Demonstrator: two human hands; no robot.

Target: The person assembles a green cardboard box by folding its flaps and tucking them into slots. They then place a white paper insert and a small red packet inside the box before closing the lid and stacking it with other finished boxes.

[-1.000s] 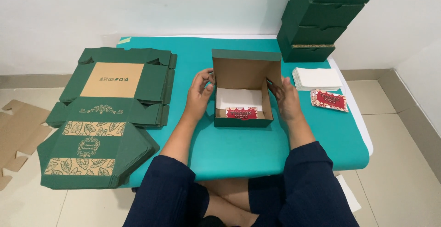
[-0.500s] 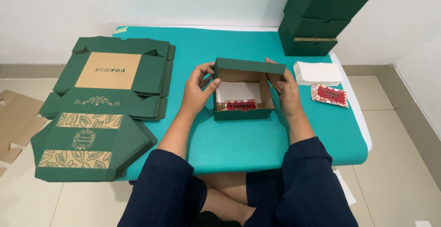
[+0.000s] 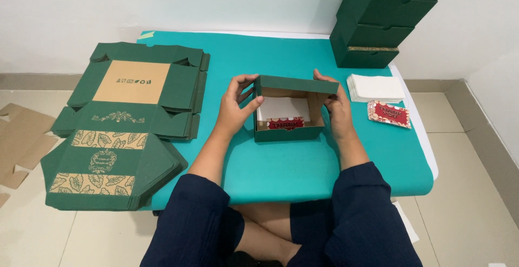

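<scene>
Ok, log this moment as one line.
left hand: on box side | right hand: on box side | green box: lid half down, white paper and red card inside

You wear a dark navy top with 2 loose sleeves, fabric finely ribbed, cuffs ending near the elbows. Forearms bare below them. Your left hand (image 3: 233,110) and right hand (image 3: 336,107) carry no rings, watch or gloves.

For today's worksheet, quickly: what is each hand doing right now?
Left hand: fingers gripping the green box's left side.
Right hand: fingers gripping its right side.
</scene>
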